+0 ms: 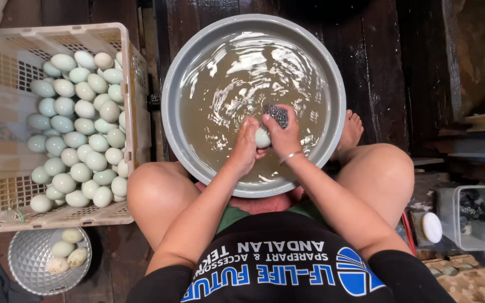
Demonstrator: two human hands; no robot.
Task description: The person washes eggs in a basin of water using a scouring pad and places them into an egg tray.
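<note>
Left hand [246, 147] fingers wrapped around a pale egg [262, 138], held just above murky water in the grey basin [169, 112]. Right hand [283, 134] fingers clamped on a steel scourer [277, 115] pressed against the egg. Crate [7, 112] of pale green eggs [79, 129] at left; small colander [29, 264] below it with four eggs.
</note>
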